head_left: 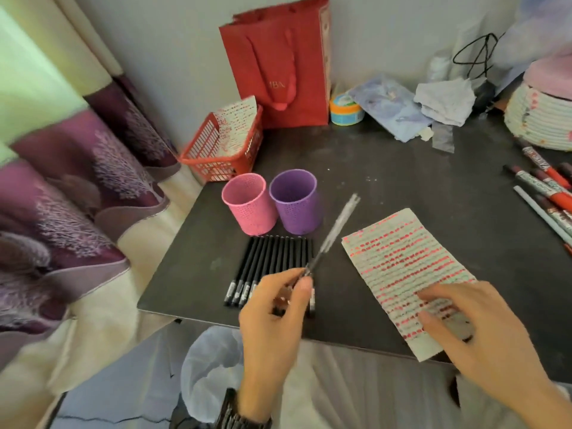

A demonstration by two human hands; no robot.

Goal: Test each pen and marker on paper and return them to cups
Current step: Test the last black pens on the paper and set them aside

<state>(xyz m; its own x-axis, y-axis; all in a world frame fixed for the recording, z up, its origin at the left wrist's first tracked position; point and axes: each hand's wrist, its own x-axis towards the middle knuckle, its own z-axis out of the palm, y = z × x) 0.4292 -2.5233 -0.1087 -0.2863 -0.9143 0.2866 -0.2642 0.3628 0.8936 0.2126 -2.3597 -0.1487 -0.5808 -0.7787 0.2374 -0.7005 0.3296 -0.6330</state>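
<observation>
Early, I'd judge — pink cup (247, 205) & purple cup (295, 205) look empty, black pens (272, 261) lie in a row just before them, markers (548, 187) far right. Left hand (272, 308) pinches a clear pen (337, 230), far end raised toward the cups. Right hand (473, 332) curls over the red-marked paper (399, 258) — whether it holds anything, can't tell. Dark table (387, 181); red bag (278, 63) & red basket (216, 150) by the wall, curtain (77, 181) left.

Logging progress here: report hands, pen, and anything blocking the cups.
Left hand grips a clear pen, angled up toward the cups. Right hand on the marked paper, grasp unclear. Pink cup and purple cup upright; row of black pens lies before them.
</observation>
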